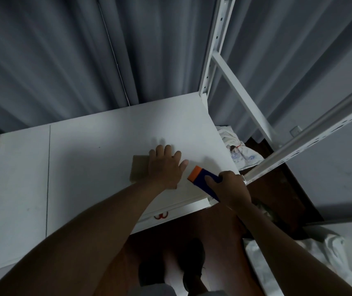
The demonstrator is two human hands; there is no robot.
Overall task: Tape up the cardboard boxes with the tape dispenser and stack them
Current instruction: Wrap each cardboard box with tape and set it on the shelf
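**Under the left hand, a small box that could slide**

Under the left hand [166, 165] lies a small brown cardboard box [139, 170] on the white worktop [98, 135]. Its fingers are spread out flat, and they press down on the box. Only the part of the box beyond the little finger shows; the hand hides the rest.

Just beside that hand, on the thumb side, is the tape dispenser [204, 180]. It is blue with an orange tip. The right hand [227, 188] has its fingers curled tight around it, and the orange tip points at the box.

I think the taping has not begun yet. No tape shows on the box.

What could go wrong? The box is small and light, so a pull of tape might drag it along the smooth worktop. The left hand covers most of the box top, so tape could stick to the fingers. Both hands are close to the worktop's edge, and the box might get pushed off onto the floor.
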